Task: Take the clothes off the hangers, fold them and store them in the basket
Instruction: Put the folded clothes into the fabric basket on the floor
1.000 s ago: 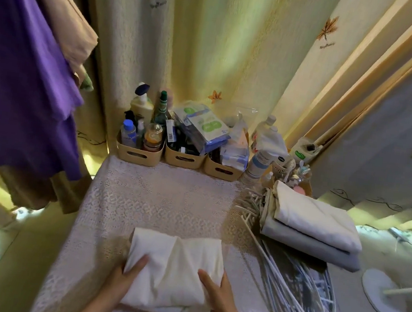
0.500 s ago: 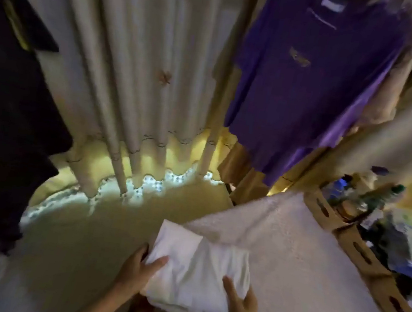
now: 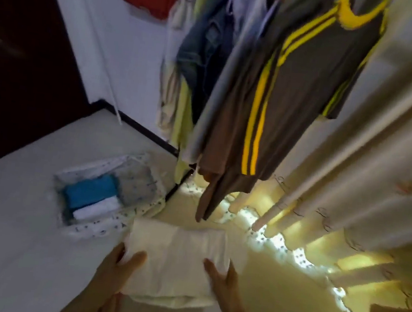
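Head view, one entry. Item: folded cream garment (image 3: pixel 175 261), carried low and near between our two hands, just right of the basket and not yet over it.

Left hand (image 3: pixel 116 269): thumb on top of the garment's left edge, fingers hidden beneath; we read it as gripping the garment.

Right hand (image 3: pixel 225 281): the same hold on the right edge.

Basket (image 3: pixel 101 228): on the floor (image 3: pixel 6 234), left and a little farther off. It holds a blue fold (image 3: pixel 90 191), a white fold (image 3: pixel 95 209) nearer us, and a grey patterned fold (image 3: pixel 138 181) to the far right.

On hangers, far: brown shirt with yellow stripes (image 3: pixel 298 102), denim piece (image 3: pixel 203 50), others blurred.

Step in hand, by our judgement: storing. The next move calls for a shift left and down, setting the garment flat in the basket without letting its folds slip open.
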Tool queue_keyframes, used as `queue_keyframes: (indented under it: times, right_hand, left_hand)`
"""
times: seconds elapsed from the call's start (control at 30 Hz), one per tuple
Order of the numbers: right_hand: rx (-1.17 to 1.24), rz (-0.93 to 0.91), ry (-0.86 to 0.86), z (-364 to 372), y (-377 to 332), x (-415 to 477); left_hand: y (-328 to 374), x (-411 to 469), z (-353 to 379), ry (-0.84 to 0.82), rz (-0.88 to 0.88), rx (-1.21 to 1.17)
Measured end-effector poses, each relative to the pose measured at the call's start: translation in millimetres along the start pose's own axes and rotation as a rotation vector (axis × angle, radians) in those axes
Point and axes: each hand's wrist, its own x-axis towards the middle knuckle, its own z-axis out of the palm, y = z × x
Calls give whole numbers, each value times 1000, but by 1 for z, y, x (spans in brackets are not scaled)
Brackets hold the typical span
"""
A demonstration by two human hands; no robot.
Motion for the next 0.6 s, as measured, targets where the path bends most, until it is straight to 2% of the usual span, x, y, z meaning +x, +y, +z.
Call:
queue_keyframes:
  times: [0.17,0.37,0.5,0.6]
  right_hand:
    - [-37,42,-100,115,-37,57]
    - [-107,85,-159,229,-92,126]
    - [-111,101,-229,281,-125,175]
    - [-130,67,-254,315,-145,221]
  left_hand:
    - [1,66,-85,79,-51,-82]
    - [33,174,-184,52,-93,-64]
    - [57,230,-220,58,-19,-103]
    - [65,276,-229,123,-41,-144]
